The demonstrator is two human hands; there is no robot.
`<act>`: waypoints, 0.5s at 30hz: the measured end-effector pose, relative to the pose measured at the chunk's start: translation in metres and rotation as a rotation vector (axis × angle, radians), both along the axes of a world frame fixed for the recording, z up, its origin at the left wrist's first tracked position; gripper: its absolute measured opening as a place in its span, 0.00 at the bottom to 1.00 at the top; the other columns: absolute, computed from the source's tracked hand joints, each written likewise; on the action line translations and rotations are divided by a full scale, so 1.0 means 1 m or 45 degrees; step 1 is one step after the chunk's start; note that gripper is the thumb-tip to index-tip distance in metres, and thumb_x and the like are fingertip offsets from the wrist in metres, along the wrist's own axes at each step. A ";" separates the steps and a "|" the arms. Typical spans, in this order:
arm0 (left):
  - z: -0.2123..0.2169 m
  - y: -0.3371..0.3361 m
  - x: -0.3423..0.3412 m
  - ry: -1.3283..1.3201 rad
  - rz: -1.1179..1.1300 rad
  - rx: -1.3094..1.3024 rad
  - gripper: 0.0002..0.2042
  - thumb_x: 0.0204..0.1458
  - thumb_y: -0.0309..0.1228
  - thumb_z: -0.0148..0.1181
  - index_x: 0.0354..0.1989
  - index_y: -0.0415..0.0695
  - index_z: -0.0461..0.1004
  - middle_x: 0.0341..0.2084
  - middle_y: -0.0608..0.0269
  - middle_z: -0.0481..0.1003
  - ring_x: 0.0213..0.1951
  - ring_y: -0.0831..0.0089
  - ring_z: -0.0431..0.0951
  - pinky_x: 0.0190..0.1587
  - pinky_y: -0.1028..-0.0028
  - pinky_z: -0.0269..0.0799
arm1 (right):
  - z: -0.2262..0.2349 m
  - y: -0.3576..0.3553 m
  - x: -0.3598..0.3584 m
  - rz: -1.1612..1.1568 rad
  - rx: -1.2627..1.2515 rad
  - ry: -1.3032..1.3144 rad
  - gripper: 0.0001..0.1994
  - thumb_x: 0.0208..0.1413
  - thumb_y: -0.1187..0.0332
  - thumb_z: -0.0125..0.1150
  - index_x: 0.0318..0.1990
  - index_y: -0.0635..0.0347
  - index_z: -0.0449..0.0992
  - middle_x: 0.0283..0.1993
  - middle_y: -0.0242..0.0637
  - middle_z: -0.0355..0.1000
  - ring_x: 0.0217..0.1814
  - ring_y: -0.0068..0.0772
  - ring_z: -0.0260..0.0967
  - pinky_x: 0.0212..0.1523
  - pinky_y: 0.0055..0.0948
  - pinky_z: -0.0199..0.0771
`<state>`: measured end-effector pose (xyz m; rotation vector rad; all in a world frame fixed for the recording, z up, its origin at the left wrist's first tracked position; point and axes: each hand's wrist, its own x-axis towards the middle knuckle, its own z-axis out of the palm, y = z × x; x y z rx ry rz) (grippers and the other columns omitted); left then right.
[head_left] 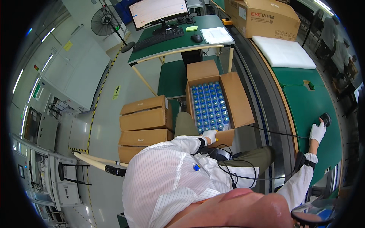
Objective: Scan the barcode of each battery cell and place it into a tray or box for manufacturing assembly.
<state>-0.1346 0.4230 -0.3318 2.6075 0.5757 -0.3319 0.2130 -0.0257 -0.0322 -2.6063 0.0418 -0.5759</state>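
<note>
Green counter (307,99): right hand (318,132) clamped on black device (325,119), left hand (210,136) at carton (225,138), grip unclear; tugged cable (276,133) could snag flap (238,100).

So the desk (308,104) on the right is a long green-topped one with a tan strip along its left edge. There's a white foam slab (283,53) lying flat toward the far end, plus a big brown carton (266,19) up there, can't tell if it's on the foam or just behind it. Near the right edge the right hand (317,132) is on a black handheld device (326,119). A black cable (273,132) crosses the left edge onto the green top.
</note>
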 end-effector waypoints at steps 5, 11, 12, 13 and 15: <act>0.005 -0.003 -0.003 -0.021 0.012 -0.009 0.25 0.47 0.47 0.68 0.54 0.53 0.75 0.44 0.54 0.80 0.45 0.54 0.81 0.46 0.57 0.75 | 0.001 0.002 -0.005 0.005 0.024 -0.020 0.24 0.51 0.69 0.57 0.58 0.45 0.74 0.60 0.54 0.66 0.55 0.55 0.70 0.57 0.42 0.71; 0.009 -0.004 0.002 0.077 0.027 0.026 0.27 0.48 0.52 0.67 0.52 0.48 0.75 0.43 0.50 0.80 0.44 0.51 0.81 0.46 0.58 0.76 | -0.001 0.003 -0.008 0.046 0.018 -0.133 0.22 0.49 0.69 0.57 0.55 0.48 0.75 0.60 0.55 0.66 0.56 0.58 0.69 0.57 0.43 0.70; 0.009 -0.004 0.003 0.077 -0.005 0.015 0.27 0.48 0.52 0.67 0.52 0.48 0.75 0.43 0.50 0.80 0.44 0.51 0.81 0.46 0.58 0.76 | 0.000 0.003 -0.010 0.034 0.035 -0.106 0.22 0.49 0.69 0.57 0.55 0.48 0.75 0.61 0.55 0.66 0.56 0.58 0.69 0.57 0.43 0.70; 0.008 -0.005 0.003 0.044 0.003 0.031 0.27 0.47 0.51 0.67 0.54 0.50 0.75 0.42 0.51 0.80 0.43 0.52 0.81 0.46 0.58 0.76 | 0.002 0.005 -0.012 0.022 0.061 -0.088 0.22 0.50 0.69 0.57 0.55 0.48 0.75 0.61 0.55 0.66 0.56 0.58 0.69 0.58 0.43 0.70; 0.007 -0.004 0.003 0.018 -0.010 0.051 0.27 0.47 0.50 0.68 0.55 0.51 0.74 0.42 0.52 0.81 0.43 0.52 0.81 0.45 0.58 0.76 | 0.006 0.008 -0.015 0.021 0.079 -0.081 0.22 0.49 0.69 0.58 0.55 0.48 0.75 0.62 0.55 0.65 0.56 0.58 0.69 0.58 0.43 0.70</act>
